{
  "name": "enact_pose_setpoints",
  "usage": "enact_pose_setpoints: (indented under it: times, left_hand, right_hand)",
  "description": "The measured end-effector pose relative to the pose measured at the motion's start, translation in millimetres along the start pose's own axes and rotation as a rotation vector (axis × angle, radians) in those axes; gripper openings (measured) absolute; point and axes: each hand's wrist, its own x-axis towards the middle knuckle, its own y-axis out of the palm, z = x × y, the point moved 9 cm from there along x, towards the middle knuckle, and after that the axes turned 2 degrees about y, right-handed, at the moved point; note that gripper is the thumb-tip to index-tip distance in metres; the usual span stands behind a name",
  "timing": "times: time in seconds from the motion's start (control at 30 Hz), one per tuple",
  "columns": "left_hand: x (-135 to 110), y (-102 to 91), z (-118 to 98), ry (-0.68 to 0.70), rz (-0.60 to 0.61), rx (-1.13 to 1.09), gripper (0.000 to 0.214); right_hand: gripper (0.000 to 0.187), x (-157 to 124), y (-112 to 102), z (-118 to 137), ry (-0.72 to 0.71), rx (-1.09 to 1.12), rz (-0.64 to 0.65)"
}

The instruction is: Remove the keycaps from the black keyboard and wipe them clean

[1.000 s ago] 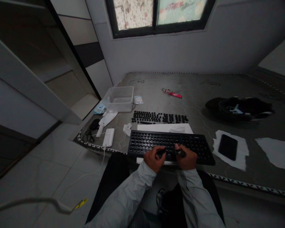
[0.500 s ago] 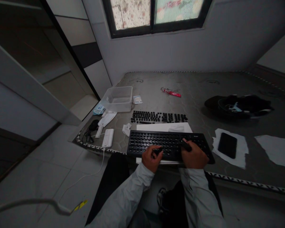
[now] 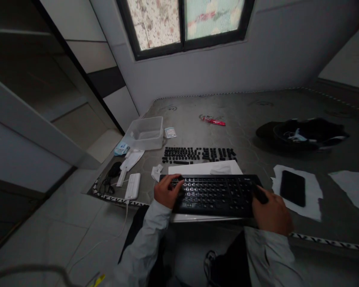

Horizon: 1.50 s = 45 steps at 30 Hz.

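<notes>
A black keyboard [image 3: 218, 194] lies on a white sheet [image 3: 203, 168] at the near edge of a grey mattress [image 3: 245, 127]. My left hand [image 3: 166, 190] grips the keyboard's left end, fingers curled over its corner. My right hand [image 3: 271, 213] is closed at the keyboard's right end, with a small dark object [image 3: 258, 194] sticking out of the fist. Behind the keyboard, several loose black keycaps [image 3: 199, 154] lie in rows.
A clear plastic tub [image 3: 145, 132] stands at the back left, a white power strip [image 3: 132, 185] and crumpled tissue [image 3: 156, 172] near the left edge. A black phone [image 3: 292, 188] rests on white paper at the right. A dark bundle [image 3: 305, 133] and a red wrapper [image 3: 213, 120] lie farther back.
Both hands moved apart from the keyboard's middle: the left to its left end, the right to its right end. The view shifted slightly.
</notes>
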Motion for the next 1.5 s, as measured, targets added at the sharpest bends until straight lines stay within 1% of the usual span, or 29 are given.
enact_pose_setpoints:
  times: [0.07, 0.13, 0.17, 0.2, 0.23, 0.33, 0.43, 0.5, 0.6, 0.67, 0.73, 0.83, 0.97, 1.13, 1.3, 1.5]
  left_hand:
    - [22, 4.1, 7, 0.056, 0.048, 0.088, 0.019]
    - [45, 16.8, 20, 0.045, 0.138, 0.194, 0.022]
    - [56, 26.8, 29, 0.026, 0.207, 0.267, 0.024]
    - [66, 40.1, 39, 0.007, 0.306, 0.339, 0.027]
    - [78, 50.4, 46, 0.005, 0.353, 0.364, 0.028]
    - [114, 84.2, 63, -0.004, 0.457, 0.427, 0.025]
    - [142, 129.1, 71, -0.006, 0.597, 0.503, 0.029]
    - [150, 165.5, 70, 0.014, 0.74, 0.535, 0.029]
    - [147, 215.9, 68, 0.046, 0.956, 0.579, 0.029]
    - [140, 240.5, 68, 0.064, 1.056, 0.612, 0.029]
    - [132, 257.8, 70, 0.081, 1.131, 0.641, 0.03]
    - [122, 272.4, 78, 0.093, 1.207, 0.681, 0.031]
    - [116, 279.1, 89, 0.082, 1.251, 0.716, 0.033]
    - [115, 281.7, 97, 0.065, 1.258, 0.717, 0.033]
    - [113, 286.4, 101, 0.06, 1.252, 0.698, 0.031]
    - [113, 289.2, 103, 0.037, 1.241, 0.663, 0.03]
  right_hand:
    - [0.053, 2, -3, -3, 0.018, 0.007, 0.001]
    - [0.06, 6, 0, -8, 0.044, -0.012, 0.066]
    - [0.062, 7, 3, -11, 0.057, -0.033, 0.118]
    - [0.065, 8, 6, -15, 0.069, -0.055, 0.167]
    - [0.067, 10, 8, -18, 0.081, -0.074, 0.202]
    - [0.071, 12, 10, -22, 0.068, -0.089, 0.235]
    - [0.074, 11, 12, -24, 0.056, -0.099, 0.251]
    - [0.074, 9, 15, -26, 0.067, -0.108, 0.27]
    - [0.07, 6, 16, -27, 0.069, -0.111, 0.283]
    - [0.067, 5, 17, -26, 0.062, -0.105, 0.277]
    - [0.066, 5, 17, -27, 0.066, -0.102, 0.269]
    - [0.064, 6, 20, -28, 0.072, -0.089, 0.278]
    - [0.061, 8, 19, -28, 0.057, -0.079, 0.266]
    - [0.059, 9, 18, -28, 0.066, -0.077, 0.276]
    - [0.06, 11, 19, -30, 0.071, -0.091, 0.257]
    - [0.059, 12, 19, -29, 0.032, -0.057, 0.23]
